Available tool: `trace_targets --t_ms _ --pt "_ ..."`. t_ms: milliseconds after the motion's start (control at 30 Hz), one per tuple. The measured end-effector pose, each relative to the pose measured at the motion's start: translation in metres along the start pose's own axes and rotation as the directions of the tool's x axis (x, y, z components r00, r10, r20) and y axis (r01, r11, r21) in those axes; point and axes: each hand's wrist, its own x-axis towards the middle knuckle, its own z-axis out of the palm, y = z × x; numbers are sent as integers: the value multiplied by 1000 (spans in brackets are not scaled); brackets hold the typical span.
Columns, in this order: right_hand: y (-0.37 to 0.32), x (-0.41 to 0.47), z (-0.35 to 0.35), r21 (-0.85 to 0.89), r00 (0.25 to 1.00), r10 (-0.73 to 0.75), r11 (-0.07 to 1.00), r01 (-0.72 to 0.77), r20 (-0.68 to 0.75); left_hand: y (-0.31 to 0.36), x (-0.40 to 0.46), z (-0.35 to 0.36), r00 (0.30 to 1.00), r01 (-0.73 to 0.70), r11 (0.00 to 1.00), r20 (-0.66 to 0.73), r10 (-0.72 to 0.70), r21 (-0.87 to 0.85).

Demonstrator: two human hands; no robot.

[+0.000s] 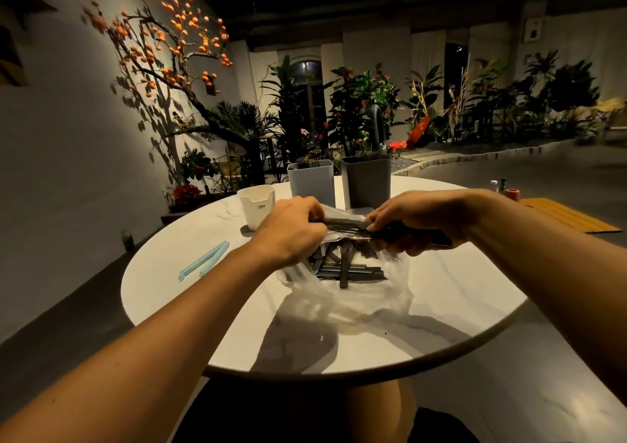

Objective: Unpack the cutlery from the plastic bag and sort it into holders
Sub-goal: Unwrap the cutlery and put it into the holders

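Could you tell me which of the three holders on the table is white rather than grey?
The small white holder at the left, nearest the left hand; it is shorter than the two taller grey holders behind it.

The room is dimly lit; the table (458, 293) is struck by a strong warm light from above — hard forearm shadows are cast on it. Edges are bowed by wide-angle distortion — background plants (366, 103) are rendered soft.

Looking like a dim café or restaurant garden court — round marble-look table (190, 293) standing by a planted bed (373, 110); a persimmon-branch display (169, 42) spreading over the wall; stone kerb (475, 157) curving along the floor.
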Motion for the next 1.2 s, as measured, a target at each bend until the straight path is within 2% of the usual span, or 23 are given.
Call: trace_targets --t_ms 67,133,200,267,333,400,433,533,633,800,867,1033,1067,1100,1167,1200 --pt "-1 -2 -2 49 998 -57 997 55 29 0 1 -8 991 -37 997 -128 29 -63" --pt "-4 -4 -4 119 989 -113 988 101 96 2 2 -15 968 -98 973 -247 45 -207" --pt "-8 -3 -7 170 979 -155 977 131 135 3 3 -21 936 -134 902 -351 -20 -410" --pt "-11 1 -8 195 972 -179 970 148 152 3 10 -24 895 -142 789 -417 -155 -598" --pt "-14 8 -7 218 966 -195 963 157 167 1 21 -26 856 -111 656 -407 -320 -747" --pt "-14 15 -7 212 965 -195 965 157 174 -2 33 -24 838 -46 523 -318 -444 -851" --pt "-14 18 -6 196 966 -189 968 153 176 -3 38 -22 835 -12 487 -277 -476 -873" --pt "-16 28 -6 161 964 -179 976 148 196 -9 49 -15 832 79 496 -217 -511 -864" --pt "-21 39 -8 151 960 -190 975 161 203 -10 55 -11 848 104 491 -181 -498 -865" --pt "-32 59 -12 125 959 -232 969 213 165 -9 69 -5 874 84 519 -187 -449 -851" --pt "-36 65 -14 114 954 -254 965 237 158 -10 75 -6 876 62 499 -192 -442 -864" --pt "-41 82 -16 127 935 -300 952 280 188 -21 87 -7 862 -13 516 -271 -428 -857" --pt "-41 86 -16 135 933 -308 949 286 187 -22 89 -8 866 -17 473 -249 -433 -881" --pt "-41 89 -15 152 930 -322 943 297 180 -23 93 -9 872 -24 376 -204 -445 -926" --pt "-40 99 -13 215 920 -363 920 328 150 -25 98 -12 894 -54 17 -56 -444 -998" --pt "-40 103 -11 261 913 -388 901 347 127 -28 101 -11 905 -75 -132 -12 -424 -988"
